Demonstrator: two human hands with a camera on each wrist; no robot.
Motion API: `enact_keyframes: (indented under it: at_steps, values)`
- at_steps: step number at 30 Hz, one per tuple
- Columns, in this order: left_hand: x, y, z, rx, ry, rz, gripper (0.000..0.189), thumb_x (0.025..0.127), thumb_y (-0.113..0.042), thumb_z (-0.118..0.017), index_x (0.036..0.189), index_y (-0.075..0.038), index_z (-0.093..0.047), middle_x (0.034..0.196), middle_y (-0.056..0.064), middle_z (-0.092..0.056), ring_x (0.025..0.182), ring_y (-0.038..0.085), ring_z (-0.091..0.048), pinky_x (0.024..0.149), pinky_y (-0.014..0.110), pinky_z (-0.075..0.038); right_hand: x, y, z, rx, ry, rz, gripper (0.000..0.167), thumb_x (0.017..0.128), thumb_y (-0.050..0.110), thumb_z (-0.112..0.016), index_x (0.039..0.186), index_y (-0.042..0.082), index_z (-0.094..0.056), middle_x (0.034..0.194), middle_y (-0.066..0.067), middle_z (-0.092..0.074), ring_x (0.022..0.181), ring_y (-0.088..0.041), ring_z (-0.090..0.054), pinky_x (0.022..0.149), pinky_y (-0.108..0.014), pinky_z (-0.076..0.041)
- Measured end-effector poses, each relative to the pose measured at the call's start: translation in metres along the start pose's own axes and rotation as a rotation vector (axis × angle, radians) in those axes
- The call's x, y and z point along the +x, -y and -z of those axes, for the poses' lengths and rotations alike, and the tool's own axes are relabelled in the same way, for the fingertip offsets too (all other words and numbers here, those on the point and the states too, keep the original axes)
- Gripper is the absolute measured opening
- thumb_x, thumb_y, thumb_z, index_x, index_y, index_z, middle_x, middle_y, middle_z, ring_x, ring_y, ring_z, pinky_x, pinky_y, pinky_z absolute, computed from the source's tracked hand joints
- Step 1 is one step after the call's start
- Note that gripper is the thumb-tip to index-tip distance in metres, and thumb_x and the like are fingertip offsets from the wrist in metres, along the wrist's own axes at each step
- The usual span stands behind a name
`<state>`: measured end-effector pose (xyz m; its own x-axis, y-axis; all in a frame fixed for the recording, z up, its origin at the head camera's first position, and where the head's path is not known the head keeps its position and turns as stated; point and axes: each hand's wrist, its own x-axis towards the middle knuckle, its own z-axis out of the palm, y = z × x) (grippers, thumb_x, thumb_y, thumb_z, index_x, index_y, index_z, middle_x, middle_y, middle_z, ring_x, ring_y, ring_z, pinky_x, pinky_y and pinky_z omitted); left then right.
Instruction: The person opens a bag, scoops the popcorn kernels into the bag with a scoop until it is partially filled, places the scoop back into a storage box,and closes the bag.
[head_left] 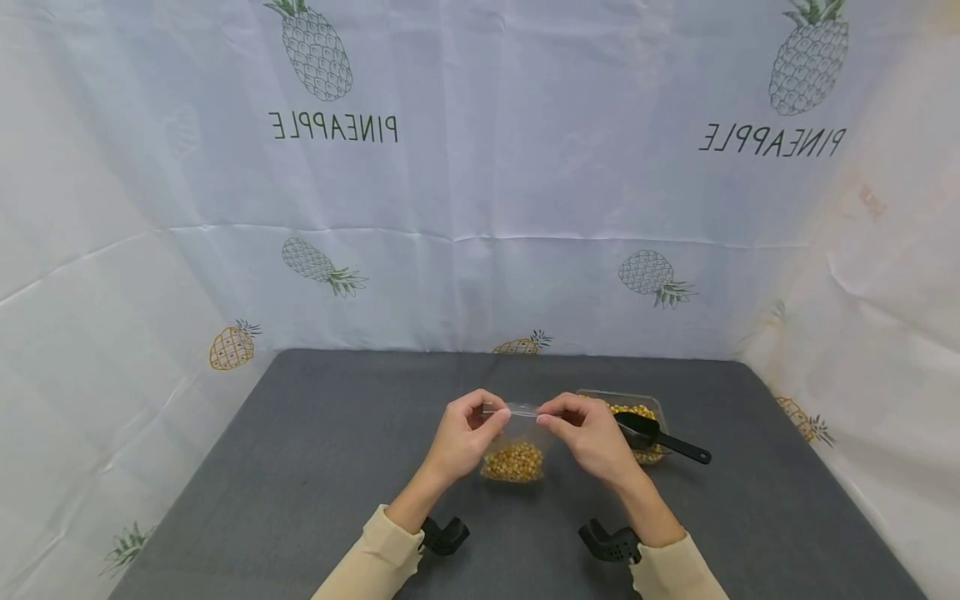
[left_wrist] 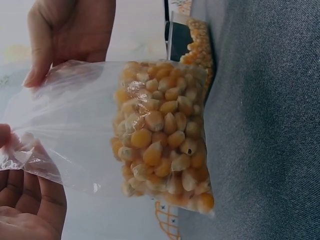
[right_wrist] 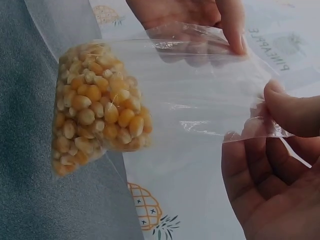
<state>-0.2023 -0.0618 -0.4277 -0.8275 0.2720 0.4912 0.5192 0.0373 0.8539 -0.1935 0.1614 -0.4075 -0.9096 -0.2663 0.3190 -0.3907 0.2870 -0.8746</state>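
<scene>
Between both hands hangs a clear plastic bag (head_left: 513,458) with yellow corn kernels (left_wrist: 160,130) filling its lower part. My left hand (head_left: 459,435) pinches the bag's top edge at one corner, thumb against curled fingers. At the opposite corner my right hand (head_left: 592,435) pinches the same edge between thumb and fingers. The bag's mouth is stretched between the two grips, and its clear upper part (right_wrist: 195,95) has no kernels in it. In the right wrist view the kernels sit bunched in the bag's bottom, close over the table.
Behind the right hand stands a clear container (head_left: 660,408) of corn kernels. A black scoop (head_left: 667,442) lies across it, handle pointing right. The dark grey table (head_left: 315,467) meets a pineapple-print white curtain (head_left: 480,292) at the back and sides.
</scene>
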Motion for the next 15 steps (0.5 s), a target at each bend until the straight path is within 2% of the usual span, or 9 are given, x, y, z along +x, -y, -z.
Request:
enact_keyframes:
  at_steps: [3,6,11,15]
  values:
    - [0.0001,0.0010,0.0000,0.005,-0.003,-0.003,0.009,0.101,-0.009,-0.064,0.101,0.000,-0.069,0.091,0.015,-0.067,0.072,0.039,-0.062,0.066,0.029,-0.054,0.0000,0.0002,0.0006,-0.007,0.000,-0.006,0.009,0.095,0.012,-0.073,0.101,0.007,-0.076,0.095,-0.008,-0.070,0.076,-0.016,-0.061,0.069,-0.031,-0.052]
    - [0.0002,0.0021,0.0003,0.014,-0.008,-0.006,0.009,0.100,-0.009,-0.065,0.101,-0.001,-0.069,0.089,0.016,-0.067,0.071,0.039,-0.061,0.065,0.029,-0.053,-0.0003,0.0008,0.0011,-0.010,0.005,-0.013,0.009,0.094,0.011,-0.073,0.102,0.007,-0.077,0.096,-0.007,-0.070,0.077,-0.016,-0.062,0.070,-0.033,-0.053]
    - [0.0003,0.0038,0.0007,0.026,0.000,-0.003,0.010,0.101,-0.010,-0.064,0.102,-0.001,-0.069,0.092,0.018,-0.067,0.071,0.032,-0.064,0.067,0.032,-0.055,-0.0009,0.0016,0.0018,-0.013,0.001,-0.016,0.009,0.095,0.011,-0.072,0.102,0.008,-0.077,0.095,-0.008,-0.070,0.077,-0.016,-0.062,0.070,-0.036,-0.053]
    - [-0.0002,0.0048,0.0006,0.033,0.015,0.009,0.011,0.101,-0.011,-0.064,0.103,-0.001,-0.068,0.093,0.018,-0.067,0.071,0.023,-0.065,0.068,0.035,-0.056,-0.0012,0.0018,0.0016,-0.017,-0.019,-0.013,0.008,0.095,0.013,-0.072,0.100,0.008,-0.077,0.093,-0.011,-0.070,0.075,-0.016,-0.061,0.067,-0.033,-0.052]
